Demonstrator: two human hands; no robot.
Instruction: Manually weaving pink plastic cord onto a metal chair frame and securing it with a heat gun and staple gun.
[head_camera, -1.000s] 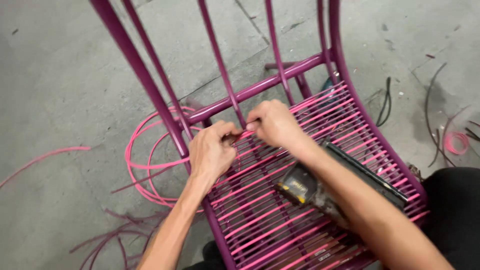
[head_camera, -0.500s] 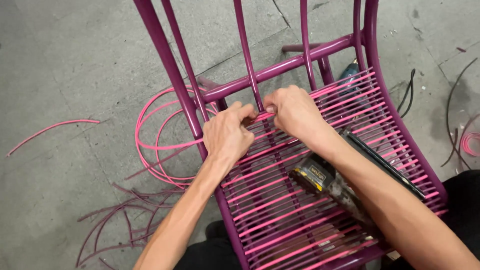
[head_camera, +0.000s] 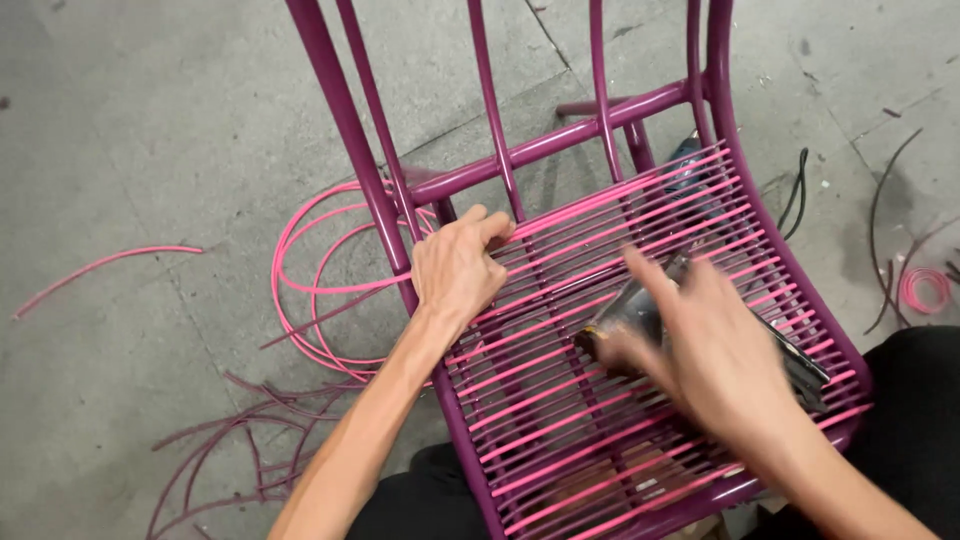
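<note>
Now the left hand (head_camera: 455, 268) is pinching a pink cord (head_camera: 600, 195) on the chair (head_camera: 345, 120) — the blurry right hand (head_camera: 715, 350), fingers spread loose, is hovering over a tool (head_camera: 625, 318).

This looks like a furniture workshop floor. A magenta-painted metal chair frame (head_camera: 560, 140) stands on bare, stained grey concrete (head_camera: 150, 120), its seat half woven with bright pink plastic cord (head_camera: 620, 250). A loose coil of the same pink cord (head_camera: 310, 290) lies beside it, and cut-off lengths of dark purple cord (head_camera: 230, 440) are scattered about. A black cable (head_camera: 795, 195) trails across the concrete.
</note>
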